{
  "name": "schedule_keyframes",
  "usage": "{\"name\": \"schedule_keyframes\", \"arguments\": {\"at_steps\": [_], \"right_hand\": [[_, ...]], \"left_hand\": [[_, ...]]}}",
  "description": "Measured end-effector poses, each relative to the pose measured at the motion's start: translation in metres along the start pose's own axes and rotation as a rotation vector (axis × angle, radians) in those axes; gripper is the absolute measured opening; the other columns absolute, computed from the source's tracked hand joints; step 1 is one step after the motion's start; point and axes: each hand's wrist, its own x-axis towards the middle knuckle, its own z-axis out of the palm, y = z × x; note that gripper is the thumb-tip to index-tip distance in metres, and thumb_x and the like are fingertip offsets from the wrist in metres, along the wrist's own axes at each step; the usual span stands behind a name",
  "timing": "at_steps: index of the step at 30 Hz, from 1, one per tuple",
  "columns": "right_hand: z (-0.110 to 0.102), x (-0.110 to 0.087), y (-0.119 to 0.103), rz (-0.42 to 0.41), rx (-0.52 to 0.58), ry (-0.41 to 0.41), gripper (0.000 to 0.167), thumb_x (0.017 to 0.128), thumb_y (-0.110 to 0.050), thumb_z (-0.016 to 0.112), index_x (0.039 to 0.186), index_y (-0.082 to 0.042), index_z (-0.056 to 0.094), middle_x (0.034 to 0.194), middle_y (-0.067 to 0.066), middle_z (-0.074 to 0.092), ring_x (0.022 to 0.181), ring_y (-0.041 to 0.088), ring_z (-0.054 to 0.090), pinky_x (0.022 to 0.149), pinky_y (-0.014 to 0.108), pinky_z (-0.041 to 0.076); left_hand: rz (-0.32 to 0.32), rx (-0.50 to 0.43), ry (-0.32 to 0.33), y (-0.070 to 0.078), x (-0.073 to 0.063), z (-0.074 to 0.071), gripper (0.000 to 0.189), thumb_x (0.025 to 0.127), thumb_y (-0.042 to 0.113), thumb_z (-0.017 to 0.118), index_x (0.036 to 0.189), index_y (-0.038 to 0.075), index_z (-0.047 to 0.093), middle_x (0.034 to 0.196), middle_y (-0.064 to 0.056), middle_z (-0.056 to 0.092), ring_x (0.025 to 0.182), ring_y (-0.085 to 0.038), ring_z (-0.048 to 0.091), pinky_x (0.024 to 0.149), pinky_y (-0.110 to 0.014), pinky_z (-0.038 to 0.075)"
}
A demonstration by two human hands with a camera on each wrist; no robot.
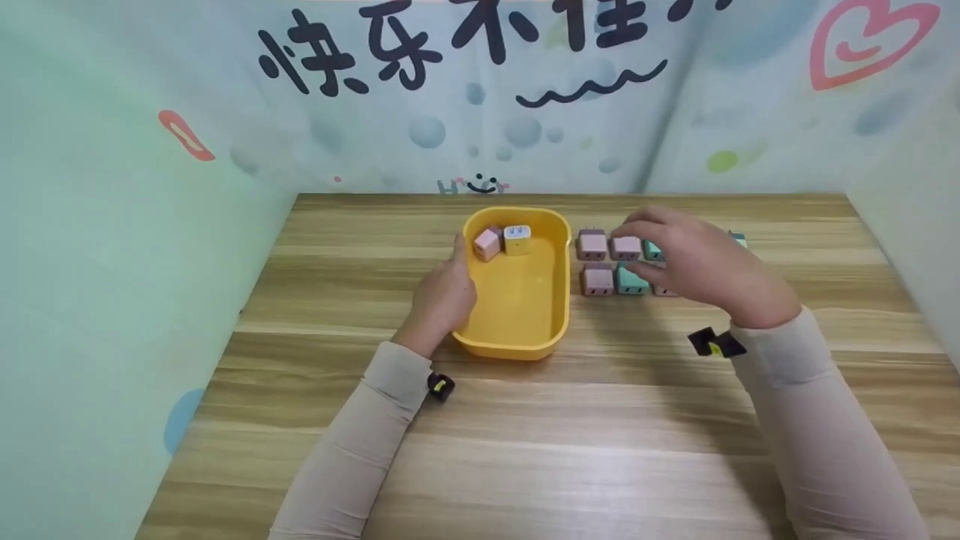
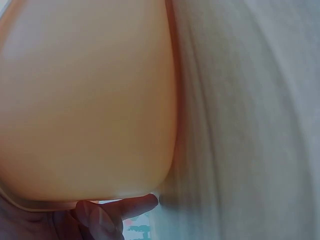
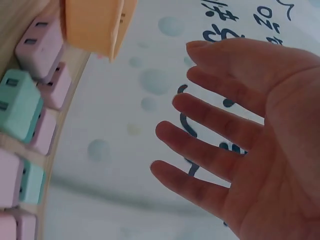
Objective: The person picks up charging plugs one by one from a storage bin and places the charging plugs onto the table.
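Note:
A yellow plastic bin (image 1: 517, 311) stands on the table, holding a pink charger plug (image 1: 487, 244) and a pale yellow charger plug (image 1: 517, 240) at its far end. My left hand (image 1: 444, 296) grips the bin's left side at the rim, one finger pointing away along the edge. In the left wrist view the bin's wall (image 2: 90, 110) fills much of the picture, with fingers (image 2: 137, 205) against its side. My right hand (image 1: 701, 262) hovers over two rows of pink and green charger plugs (image 1: 598, 280). Its fingers (image 3: 200, 150) are spread, with nothing held in the right wrist view.
Right of the bin, the plug rows include a pink one (image 1: 592, 246) and a green one (image 1: 631, 279); my right hand covers part of them. A printed cloth (image 1: 480, 135) hangs behind the wooden table (image 1: 525, 442), and a pale green wall (image 1: 97, 247) rises on the left.

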Motion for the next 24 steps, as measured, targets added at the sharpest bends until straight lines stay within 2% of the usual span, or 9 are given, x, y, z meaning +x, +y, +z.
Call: {"name": "schedule_keyframes", "arguments": {"at_steps": [5,9,17,24], "right_hand": [[0.004,0.031,-0.015,-0.036,0.006,-0.019,0.034,0.096,-0.014,0.081,0.128,-0.005,0.074,0.127,0.012,0.068,0.113,0.031,0.067,0.096,0.05,0.058],[0.011,0.06,-0.031,-0.003,0.002,-0.1,0.036,0.097,-0.015,0.079,0.132,-0.005,0.072,0.131,0.013,0.067,0.115,0.032,0.067,0.099,0.049,0.057],[0.018,0.107,-0.051,0.132,0.015,-0.207,0.037,0.1,-0.018,0.076,0.136,-0.008,0.072,0.131,0.012,0.066,0.112,0.03,0.064,0.1,0.046,0.057],[0.03,0.138,-0.055,0.261,0.087,-0.24,0.036,0.101,-0.018,0.075,0.134,-0.004,0.072,0.132,0.014,0.068,0.112,0.031,0.063,0.104,0.046,0.055]], "left_hand": [[0.025,0.019,0.0,-0.002,-0.002,-0.001,0.069,0.111,0.01,0.042,0.172,0.006,0.008,0.086,-0.012,0.061,0.068,-0.025,0.057,0.066,-0.037,0.05],[-0.008,0.005,-0.024,-0.003,-0.002,-0.002,0.069,0.112,0.011,0.04,0.172,0.009,0.006,0.085,-0.011,0.059,0.066,-0.024,0.056,0.064,-0.035,0.049],[-0.004,0.006,-0.003,-0.001,-0.002,-0.002,0.068,0.112,0.013,0.041,0.172,0.008,0.008,0.086,-0.011,0.06,0.068,-0.024,0.058,0.066,-0.037,0.05],[-0.015,0.007,-0.017,0.002,-0.001,-0.001,0.068,0.113,0.014,0.04,0.173,0.011,0.006,0.1,-0.012,0.063,0.077,-0.026,0.061,0.073,-0.039,0.053]]}}
